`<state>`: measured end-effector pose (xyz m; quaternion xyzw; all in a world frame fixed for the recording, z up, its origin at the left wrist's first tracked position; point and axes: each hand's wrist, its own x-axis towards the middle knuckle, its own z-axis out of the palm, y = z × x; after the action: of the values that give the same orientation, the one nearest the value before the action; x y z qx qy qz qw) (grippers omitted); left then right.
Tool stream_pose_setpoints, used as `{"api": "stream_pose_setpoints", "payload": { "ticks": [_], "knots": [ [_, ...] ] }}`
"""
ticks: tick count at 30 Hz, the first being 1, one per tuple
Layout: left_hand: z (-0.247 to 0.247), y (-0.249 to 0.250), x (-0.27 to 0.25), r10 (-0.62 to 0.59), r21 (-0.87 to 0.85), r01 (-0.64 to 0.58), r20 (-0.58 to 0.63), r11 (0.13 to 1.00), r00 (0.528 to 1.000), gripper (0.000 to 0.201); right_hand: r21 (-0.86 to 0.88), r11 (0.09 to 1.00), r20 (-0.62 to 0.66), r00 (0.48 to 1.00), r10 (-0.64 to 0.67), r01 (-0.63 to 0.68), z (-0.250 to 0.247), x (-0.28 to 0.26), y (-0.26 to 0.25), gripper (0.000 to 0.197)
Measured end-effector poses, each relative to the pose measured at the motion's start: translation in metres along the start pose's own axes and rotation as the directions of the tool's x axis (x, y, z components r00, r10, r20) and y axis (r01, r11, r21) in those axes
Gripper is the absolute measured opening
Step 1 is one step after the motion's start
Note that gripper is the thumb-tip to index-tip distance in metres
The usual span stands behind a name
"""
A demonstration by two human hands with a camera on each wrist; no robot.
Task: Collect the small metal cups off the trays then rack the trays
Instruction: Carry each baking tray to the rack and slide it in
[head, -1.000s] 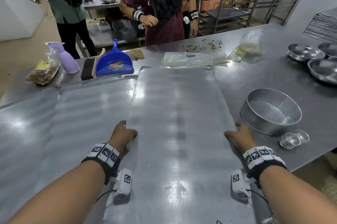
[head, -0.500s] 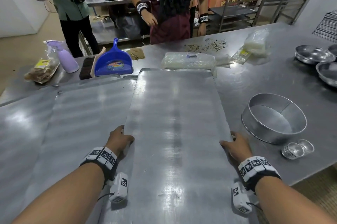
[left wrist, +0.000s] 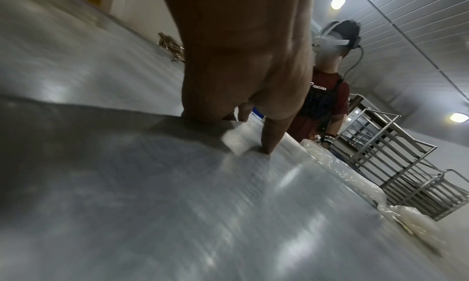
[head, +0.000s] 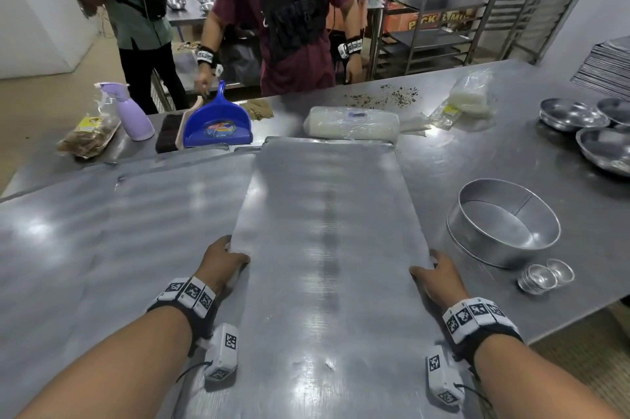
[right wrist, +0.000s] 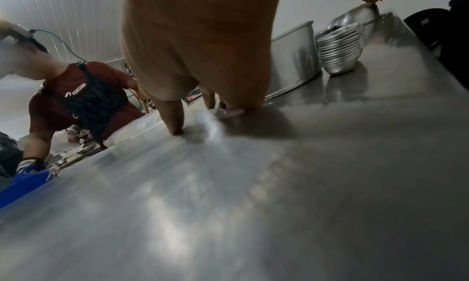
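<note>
Steel desk (head: 477, 166) carries two flat trays (head: 327, 248) side by side (one overlapping other), round cake tin (head: 504, 224), stacked small cups (head: 542, 277), bowls (head: 572, 115), blue dustpan (head: 218, 125), spray bottle (head: 131, 115), plastic-wrapped packs (head: 351, 121).

Right hand (right wrist: 200, 50) on tray (right wrist: 228, 205) edge, thumb atop, fingers seemingly curled under; stacked metal cups (right wrist: 340, 50) beside round cake tin (right wrist: 294, 60), blurred

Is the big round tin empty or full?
Empty. The head view looks straight into the round cake tin and shows only its bare metal bottom.
</note>
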<state>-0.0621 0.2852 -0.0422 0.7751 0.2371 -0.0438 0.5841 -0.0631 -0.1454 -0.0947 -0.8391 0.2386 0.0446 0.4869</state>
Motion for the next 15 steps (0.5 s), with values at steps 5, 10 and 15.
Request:
{"api": "stream_pose_setpoints", "payload": {
  "ticks": [5,10,15],
  "knots": [
    [-0.017,-0.009,-0.011,0.029,-0.018,-0.029,-0.013,0.999,1.000,0.040,-0.038,0.999,-0.010,0.999,-0.040,0.040,0.003,-0.029,-0.004,0.029],
    [-0.040,-0.008,-0.030,0.044,-0.100,-0.047,-0.032,0.994,0.998,0.040,-0.064,0.996,0.008,0.998,-0.063,0.063,0.017,-0.048,-0.014,0.034],
    [-0.072,-0.013,-0.040,0.034,-0.157,-0.048,-0.093,0.986,0.995,0.040,-0.112,0.992,0.040,0.998,-0.056,0.061,0.039,-0.054,-0.045,0.071]
  ]
}}
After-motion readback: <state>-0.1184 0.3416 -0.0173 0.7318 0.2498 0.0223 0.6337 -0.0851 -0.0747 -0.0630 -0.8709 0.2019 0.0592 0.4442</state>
